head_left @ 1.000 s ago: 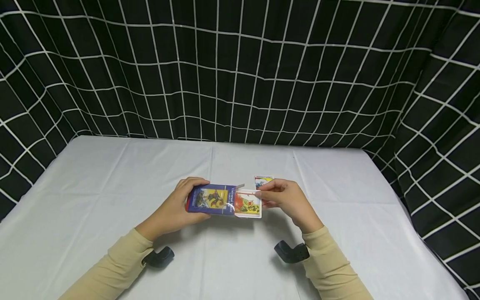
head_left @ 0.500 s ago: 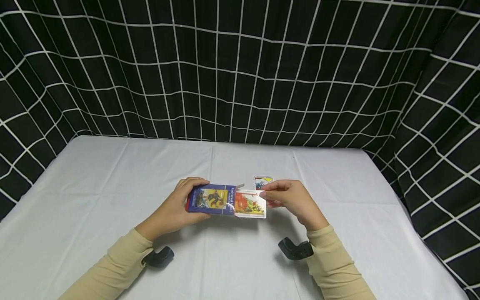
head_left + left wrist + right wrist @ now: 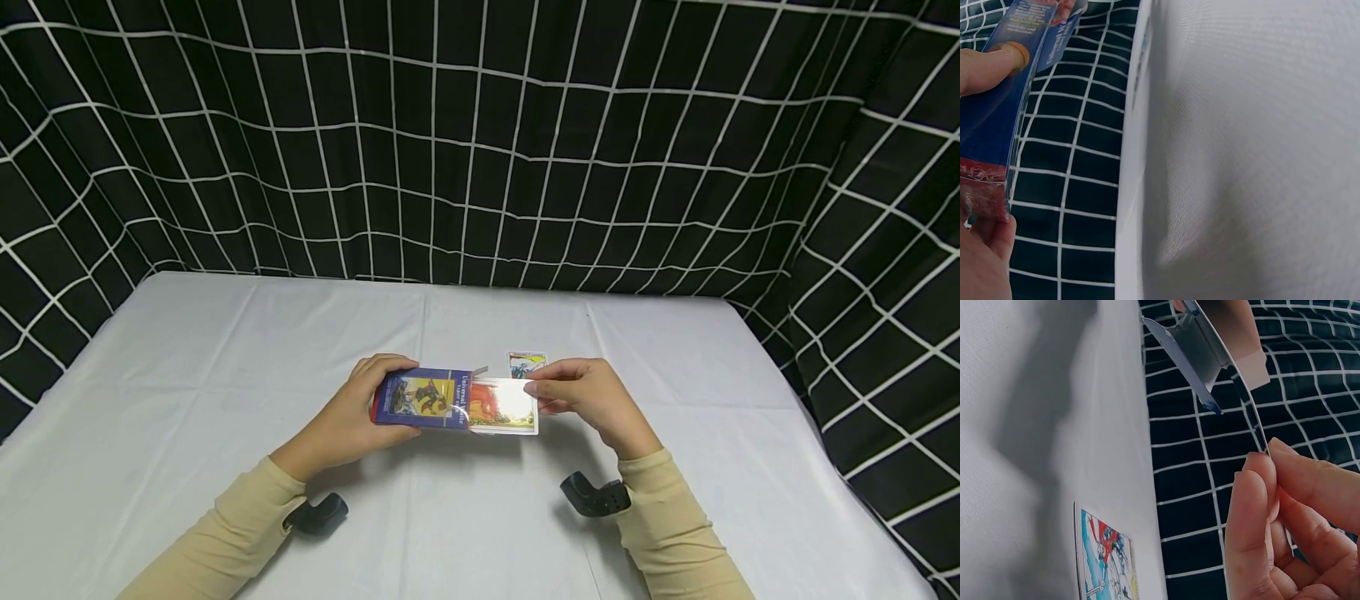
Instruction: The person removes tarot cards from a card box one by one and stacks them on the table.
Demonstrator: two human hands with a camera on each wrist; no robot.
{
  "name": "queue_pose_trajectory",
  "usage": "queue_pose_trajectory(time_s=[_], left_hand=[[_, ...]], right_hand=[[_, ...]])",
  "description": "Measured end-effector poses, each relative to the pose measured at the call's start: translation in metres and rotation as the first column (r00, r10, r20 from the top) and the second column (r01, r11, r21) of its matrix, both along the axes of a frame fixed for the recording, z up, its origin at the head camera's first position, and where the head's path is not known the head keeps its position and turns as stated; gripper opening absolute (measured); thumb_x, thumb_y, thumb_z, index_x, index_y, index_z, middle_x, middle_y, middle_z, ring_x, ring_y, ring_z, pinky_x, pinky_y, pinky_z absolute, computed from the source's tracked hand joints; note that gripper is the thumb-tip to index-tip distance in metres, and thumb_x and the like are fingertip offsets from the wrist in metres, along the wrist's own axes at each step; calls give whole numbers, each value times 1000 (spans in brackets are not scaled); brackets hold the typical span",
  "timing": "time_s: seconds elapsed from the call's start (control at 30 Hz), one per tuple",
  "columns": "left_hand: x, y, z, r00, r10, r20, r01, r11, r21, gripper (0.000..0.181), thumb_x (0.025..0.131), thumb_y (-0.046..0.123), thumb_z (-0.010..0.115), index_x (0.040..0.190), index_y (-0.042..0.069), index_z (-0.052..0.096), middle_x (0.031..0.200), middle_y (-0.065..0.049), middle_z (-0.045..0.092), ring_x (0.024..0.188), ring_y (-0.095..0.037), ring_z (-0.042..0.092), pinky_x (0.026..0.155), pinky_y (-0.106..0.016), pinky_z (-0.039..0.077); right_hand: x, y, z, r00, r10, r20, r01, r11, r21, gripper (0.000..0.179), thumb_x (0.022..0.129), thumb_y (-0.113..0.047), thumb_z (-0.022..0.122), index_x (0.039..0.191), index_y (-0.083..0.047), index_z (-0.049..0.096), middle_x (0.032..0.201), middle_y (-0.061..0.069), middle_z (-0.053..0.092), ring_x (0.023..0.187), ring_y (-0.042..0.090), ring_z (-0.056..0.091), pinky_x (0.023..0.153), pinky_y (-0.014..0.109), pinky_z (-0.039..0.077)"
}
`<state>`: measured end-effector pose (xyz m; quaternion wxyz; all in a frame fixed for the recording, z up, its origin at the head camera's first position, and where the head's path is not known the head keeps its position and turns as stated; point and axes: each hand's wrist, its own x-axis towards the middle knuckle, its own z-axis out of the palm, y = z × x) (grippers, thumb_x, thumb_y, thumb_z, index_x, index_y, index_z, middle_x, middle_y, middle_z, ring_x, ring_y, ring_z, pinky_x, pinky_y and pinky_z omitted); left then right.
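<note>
A blue tarot card box (image 3: 423, 398), printed with a yellow picture, is gripped by my left hand (image 3: 352, 412) above the table. Its right end is open, and a tarot card (image 3: 506, 407) sticks partway out of it. My right hand (image 3: 588, 400) pinches that card's outer end between thumb and fingers. In the right wrist view the card (image 3: 1250, 406) shows edge-on and slightly bent, beside the box's open flap (image 3: 1182, 362). Another tarot card (image 3: 527, 363) lies face up on the table just behind my right hand. In the left wrist view my thumb (image 3: 991, 67) presses the box's face.
A white cloth covers the table (image 3: 225, 350). Black curtain with a white grid (image 3: 465, 150) stands behind it and at both sides. A dark wrist camera mount juts from each sleeve.
My right hand has moved a little to the right, drawing the card farther out of the box. My left hand and the box have stayed in place.
</note>
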<state>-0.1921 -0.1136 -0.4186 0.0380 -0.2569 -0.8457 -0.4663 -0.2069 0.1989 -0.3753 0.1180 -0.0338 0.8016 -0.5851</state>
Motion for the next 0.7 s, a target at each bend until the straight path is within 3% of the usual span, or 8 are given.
queue_pose_trajectory(time_s=[0.7], left_hand=[[-1,0,-1,1000,1,-4,-1,1000,-4,76,72,16,89,137,11,51,138,-5,54,124,-23,44,105,-48,38]], right_hand=[[-3,10,6,999,33,14,-34,997,76,30,88,-8,73,107,14,69,75,-2,69,65,6,66,68,24,58]])
